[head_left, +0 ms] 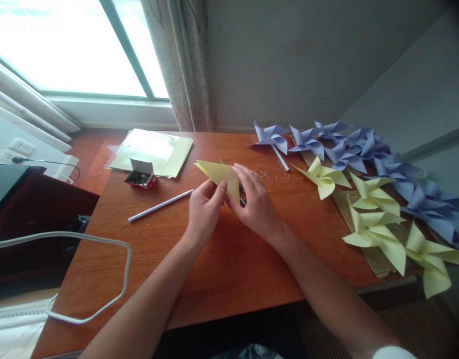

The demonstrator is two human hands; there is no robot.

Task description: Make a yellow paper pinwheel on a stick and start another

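Observation:
Both my hands hold a folded pale yellow paper sheet [219,174] just above the wooden table [222,269]. My left hand [204,207] pinches its near edge from the left. From the right, my right hand [253,199] grips it, fingers curled over the paper. Something dark and thin, perhaps scissors [242,198], lies under my right hand, mostly hidden.
A white stick [160,205] lies left of my hands. A small open box of pins [141,175] and a stack of yellow sheets [154,152] sit at the back left. Finished yellow pinwheels [371,219] and blue pinwheels [349,147] fill the right side. A white cable [113,249] crosses the left edge.

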